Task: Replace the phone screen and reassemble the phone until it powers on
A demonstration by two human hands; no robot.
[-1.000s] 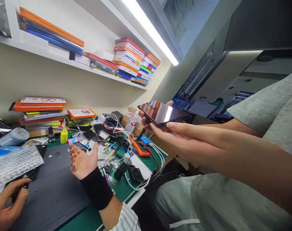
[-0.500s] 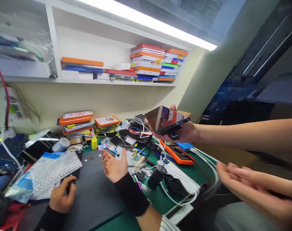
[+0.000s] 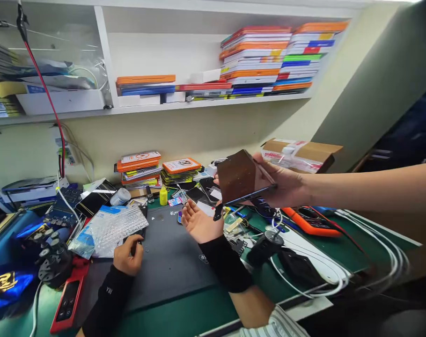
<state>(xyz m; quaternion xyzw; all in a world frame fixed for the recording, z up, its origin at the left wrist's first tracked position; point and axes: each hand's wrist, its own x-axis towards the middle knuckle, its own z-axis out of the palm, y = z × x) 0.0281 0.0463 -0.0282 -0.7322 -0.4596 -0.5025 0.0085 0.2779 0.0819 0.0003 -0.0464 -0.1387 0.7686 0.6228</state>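
Note:
My right hand (image 3: 203, 223) is palm up above the dark grey mat (image 3: 171, 267), fingers spread, holding nothing. Just above and right of it, another person's hand (image 3: 286, 185) holds a dark, glossy phone-like device (image 3: 237, 178), tilted, its lower left corner close to my fingers. My left hand (image 3: 128, 255) is at the mat's left side with curled fingers, beside the bubble wrap (image 3: 121, 224); what its fingers hold, if anything, is hidden. Both my wrists wear black sleeves.
An orange-framed device (image 3: 313, 222) and white cables (image 3: 378, 234) are at the right. A black cylinder (image 3: 265, 245) stands near my right wrist. Stacks of orange boxes (image 3: 139, 161), a yellow bottle (image 3: 163, 195) and a cardboard box (image 3: 300, 154) sit along the back. A red tool (image 3: 68, 302) is front left.
The view has swung left, shifting the scene rightward. The other person's device is now lower and nearer my right hand, differently tilted. That person's second hand has left the view.

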